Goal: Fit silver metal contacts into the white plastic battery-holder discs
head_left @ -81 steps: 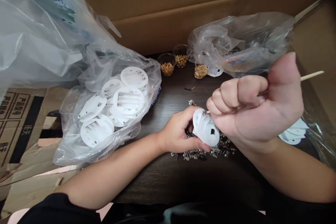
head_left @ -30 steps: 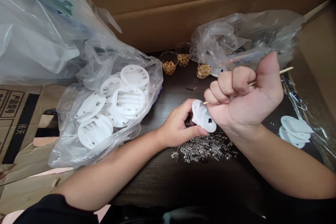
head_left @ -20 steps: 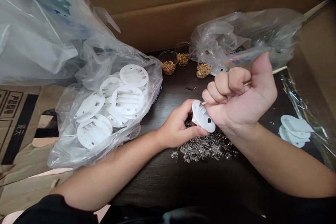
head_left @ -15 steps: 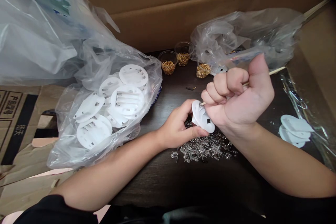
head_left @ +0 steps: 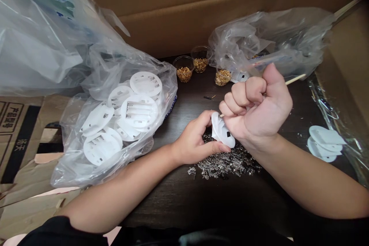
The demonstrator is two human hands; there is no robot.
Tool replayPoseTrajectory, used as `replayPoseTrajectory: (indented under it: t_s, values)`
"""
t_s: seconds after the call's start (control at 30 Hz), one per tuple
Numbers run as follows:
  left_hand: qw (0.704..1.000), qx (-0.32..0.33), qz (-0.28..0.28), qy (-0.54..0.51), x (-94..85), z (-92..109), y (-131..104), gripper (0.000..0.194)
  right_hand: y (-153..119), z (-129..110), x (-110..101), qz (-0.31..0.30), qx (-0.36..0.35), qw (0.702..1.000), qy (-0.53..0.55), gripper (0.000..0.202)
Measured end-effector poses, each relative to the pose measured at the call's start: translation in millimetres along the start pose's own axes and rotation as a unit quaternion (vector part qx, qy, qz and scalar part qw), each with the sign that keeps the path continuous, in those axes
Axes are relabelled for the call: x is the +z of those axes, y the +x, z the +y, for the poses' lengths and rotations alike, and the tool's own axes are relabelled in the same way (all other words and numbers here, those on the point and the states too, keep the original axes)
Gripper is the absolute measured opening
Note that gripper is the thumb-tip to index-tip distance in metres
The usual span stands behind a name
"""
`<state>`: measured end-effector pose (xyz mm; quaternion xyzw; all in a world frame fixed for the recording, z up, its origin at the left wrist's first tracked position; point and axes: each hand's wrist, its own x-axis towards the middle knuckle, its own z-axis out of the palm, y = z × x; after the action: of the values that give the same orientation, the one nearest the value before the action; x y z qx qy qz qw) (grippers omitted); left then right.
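My left hand (head_left: 196, 140) grips a round white plastic piece (head_left: 223, 130) by its edge, tilted, over a pile of small metal parts (head_left: 225, 165) on the dark table (head_left: 161, 196). The piece has a small dark slot and a metal spring near its upper edge. My right hand (head_left: 256, 103) is closed around a thin wooden stick (head_left: 295, 79). One end of the stick sticks out past the thumb side; the other tip touches the white piece beside the spring, partly hidden by the fingers.
At the left, a clear plastic bag (head_left: 69, 175) holds several round white pieces. Behind are cups of gold pins (head_left: 184, 73), another plastic bag (head_left: 305, 34) and a cardboard wall (head_left: 173, 11). Stacked white pieces (head_left: 324, 142) lie at the right.
My right hand has shifted a little left and tilted, and the stick's outer end has moved left with it. The white piece has turned slightly in my left hand.
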<state>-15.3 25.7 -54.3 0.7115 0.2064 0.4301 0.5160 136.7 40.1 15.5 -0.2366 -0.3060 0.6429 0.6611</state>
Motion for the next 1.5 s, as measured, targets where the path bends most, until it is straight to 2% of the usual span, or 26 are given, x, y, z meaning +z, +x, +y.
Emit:
replayPoseTrajectory:
  t_s: [0.13, 0.33, 0.6, 0.7, 1.0, 1.3, 1.4, 1.5]
  values:
    - [1.0, 0.01, -0.003, 0.021, -1.1, -1.3, 0.2, 0.061, -1.7, 0.5, 0.4, 0.013, -0.007, 1.0, -0.005, 0.073]
    - [0.999, 0.032, -0.004, 0.036, -1.8, -1.0, 0.1, 0.064, -7.0, 0.6, 3.2, -0.021, -0.042, 0.999, 0.004, 0.07]
    - [0.999, 0.016, -0.001, 0.031, -0.7, -3.6, -0.9, 0.061, -7.6, 6.6, 1.8, 0.007, -0.032, 0.999, -0.006, 0.065]
    - [1.0, 0.015, -0.011, 0.023, -1.2, -3.6, -0.4, 0.063, -7.8, 8.2, 0.9, 0.0, -0.019, 1.0, -0.004, 0.068]
    - [1.0, 0.017, -0.008, -0.005, -2.0, -2.2, -1.1, 0.073, -5.5, -12.4, 4.1, 0.0, -0.007, 1.0, -0.004, 0.067]
    - [1.0, -0.007, -0.003, -0.007, 1.3, -2.4, -3.1, 0.076, -7.0, -12.7, 5.9, -0.02, -0.008, 1.0, 0.008, 0.071]
    - [1.0, 0.006, -0.004, 0.014, -0.2, -0.6, -1.5, 0.074, -6.3, -15.2, 3.6, -0.023, 0.003, 1.0, 0.018, 0.071]
    - [0.995, 0.036, 0.014, 0.095, -5.2, 2.3, 1.1, 0.068, -4.0, -18.0, 1.1, -0.024, 0.027, 0.999, 0.03, 0.071]
